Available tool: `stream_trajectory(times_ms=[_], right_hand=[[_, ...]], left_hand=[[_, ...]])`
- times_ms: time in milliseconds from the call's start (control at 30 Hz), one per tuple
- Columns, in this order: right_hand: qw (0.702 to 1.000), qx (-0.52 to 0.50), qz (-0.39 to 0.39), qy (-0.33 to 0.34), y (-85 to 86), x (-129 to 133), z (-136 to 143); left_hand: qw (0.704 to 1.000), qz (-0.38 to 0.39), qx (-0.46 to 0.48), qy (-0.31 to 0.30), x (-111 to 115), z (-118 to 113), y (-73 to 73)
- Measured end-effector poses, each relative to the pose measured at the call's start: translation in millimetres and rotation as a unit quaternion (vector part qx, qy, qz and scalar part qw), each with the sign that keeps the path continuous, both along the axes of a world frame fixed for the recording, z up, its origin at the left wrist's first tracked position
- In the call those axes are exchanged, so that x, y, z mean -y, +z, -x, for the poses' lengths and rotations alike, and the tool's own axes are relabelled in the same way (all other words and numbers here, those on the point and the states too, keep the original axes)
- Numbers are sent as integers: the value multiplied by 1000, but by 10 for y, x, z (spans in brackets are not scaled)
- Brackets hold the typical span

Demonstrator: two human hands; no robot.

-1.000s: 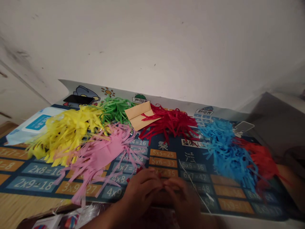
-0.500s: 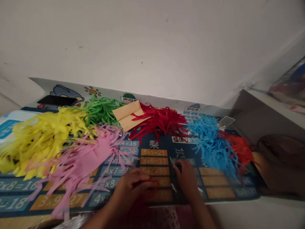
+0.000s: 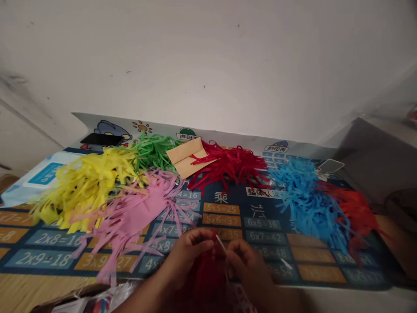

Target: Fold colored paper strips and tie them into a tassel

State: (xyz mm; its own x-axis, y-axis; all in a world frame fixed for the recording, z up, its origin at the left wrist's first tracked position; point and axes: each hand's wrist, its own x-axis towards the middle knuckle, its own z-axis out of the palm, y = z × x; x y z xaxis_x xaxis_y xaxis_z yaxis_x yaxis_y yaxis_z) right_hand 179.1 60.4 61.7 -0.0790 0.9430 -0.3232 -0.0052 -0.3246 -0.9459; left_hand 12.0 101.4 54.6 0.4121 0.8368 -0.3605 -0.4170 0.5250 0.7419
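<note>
My left hand [image 3: 189, 252] is closed in a pinch on the top of a dark red tissue-paper piece [image 3: 205, 274], which hangs down at the table's front edge. My right hand [image 3: 246, 261] is beside it, fingers closed on a thin white strip [image 3: 221, 242] whose upper end reaches the pinched red tip. The lower part of the red piece is dark and blurred. A pink fringed paper bundle [image 3: 140, 213] lies to the left of my hands, and a dark red fringed bundle [image 3: 231, 167] lies beyond them.
Yellow [image 3: 87, 182] and green fringed bundles [image 3: 154, 150] lie at the left, near a black phone [image 3: 102, 139] and a wipes pack [image 3: 42, 174]. A tan card [image 3: 189, 158] touches the red fringe. Blue [image 3: 308, 204] and orange-red bundles [image 3: 356, 211] lie right. A white scrap [image 3: 286, 263] rests on the printed mat [image 3: 45, 258].
My right hand has lifted a white strip from the mat and brought it to my left hand. My left hand has raised the red piece slightly. The view has turned a little left.
</note>
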Motion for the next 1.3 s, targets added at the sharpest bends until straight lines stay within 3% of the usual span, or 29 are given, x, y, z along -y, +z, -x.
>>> stream_trajectory(times_ms=[267,467,600,733,867,933,1033,1133,1233,1300], right_hand=[[1000,24,6,7,-18,-15,-2],[999,41,13,9,-58,-28,-19],[999,41,2,-1,-50,-35,-9],[999,-35,28,-13,-25,-33,23],[999,-25,21,-4,-21,-17,33],[999,-41,18,-9,-25,-2,19],[999,-45,13,-26,-18,24,-15],[999,-48,19,-16,19,38,-32],[995,-93,26,0,62,38,-24],[993,-110,35,-10,80,31,-10]], left_hand=[[999,19,28,4,27,35,-6],[999,41,-9,3,16,31,-30],[993,-44,-110,-4,41,26,0],[965,-138,-222,-11,113,28,75],[933,-186,-306,-18,165,34,115],[933,-187,-309,-3,164,37,106],[959,-142,-244,37,138,38,78],[993,-20,-102,54,103,27,72],[992,117,35,37,76,15,92],[983,167,75,33,69,15,103]])
